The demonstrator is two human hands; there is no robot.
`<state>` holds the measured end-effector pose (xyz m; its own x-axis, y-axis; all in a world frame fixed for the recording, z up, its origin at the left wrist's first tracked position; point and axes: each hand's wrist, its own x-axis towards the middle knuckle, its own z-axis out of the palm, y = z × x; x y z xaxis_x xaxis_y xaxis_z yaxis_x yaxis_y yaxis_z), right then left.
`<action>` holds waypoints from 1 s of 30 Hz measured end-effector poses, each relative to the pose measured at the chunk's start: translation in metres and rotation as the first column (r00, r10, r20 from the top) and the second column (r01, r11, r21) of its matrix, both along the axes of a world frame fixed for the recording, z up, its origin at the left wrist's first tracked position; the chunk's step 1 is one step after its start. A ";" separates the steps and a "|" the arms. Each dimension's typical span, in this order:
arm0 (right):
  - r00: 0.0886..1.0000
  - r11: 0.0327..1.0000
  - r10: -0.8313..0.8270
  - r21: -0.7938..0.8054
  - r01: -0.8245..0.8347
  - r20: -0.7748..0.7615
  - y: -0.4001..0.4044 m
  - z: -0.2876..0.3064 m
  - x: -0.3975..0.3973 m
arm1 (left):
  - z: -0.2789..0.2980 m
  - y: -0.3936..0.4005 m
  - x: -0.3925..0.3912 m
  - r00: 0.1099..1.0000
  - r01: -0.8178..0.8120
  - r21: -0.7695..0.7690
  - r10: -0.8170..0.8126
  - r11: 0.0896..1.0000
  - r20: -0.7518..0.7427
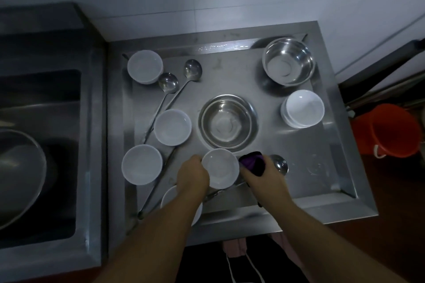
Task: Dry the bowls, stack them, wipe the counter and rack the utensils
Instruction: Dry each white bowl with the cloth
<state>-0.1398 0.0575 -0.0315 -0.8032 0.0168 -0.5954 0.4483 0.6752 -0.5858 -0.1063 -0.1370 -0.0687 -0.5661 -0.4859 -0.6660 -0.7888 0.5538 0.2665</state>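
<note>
Head view, looking down on a steel desk (322,193) with a raised rim.

Left hand (192,176) grips the near-left rim of a white bowl (220,167), fingers curled round its edge. Bowl sits at the near middle of the desk, just in front of a steel bowl (227,122).

Right hand (264,177) holds a purple cloth (251,162), fingers clamped on it; cloth touches the bowl's right rim. A ladle (279,164) has its scoop just right of that hand, handle passing under the held bowl.

Other white bowls: one far left (145,66), one mid-left (172,127), one near left (142,164), one partly hidden under the left forearm (170,197). Stack of white bowls (303,108) at the right, upright. Second steel bowl (288,61) in the far right corner.

Two more ladles (169,82) (192,70) lie side by side at far left, handles running toward the near-left corner.

Sink (46,122) left of the desk, with a large steel basin (20,174) in it. Orange bucket (388,130) on the floor to the right.
</note>
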 end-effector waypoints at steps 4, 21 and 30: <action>0.996 0.992 -0.085 -0.092 0.086 0.014 0.012 0.015 -0.001 | 0.008 0.005 0.000 0.998 -0.061 0.079 0.063 0.995 -0.016; 0.883 0.832 0.234 -0.386 -0.398 -0.408 0.044 0.170 -0.081 | 0.159 0.055 -0.005 0.531 -0.477 0.811 0.846 0.339 -0.041; 0.546 0.718 0.446 -0.080 -0.691 -0.709 0.038 0.230 -0.086 | 0.255 0.098 -0.013 0.560 0.006 0.973 0.806 0.229 -0.193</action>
<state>-0.2256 0.0954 0.1984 -0.7323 -0.6642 0.1504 -0.4988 0.3728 -0.7824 -0.1197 -0.0395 0.1861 -0.8715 -0.2037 -0.4461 -0.2176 -0.6546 0.7240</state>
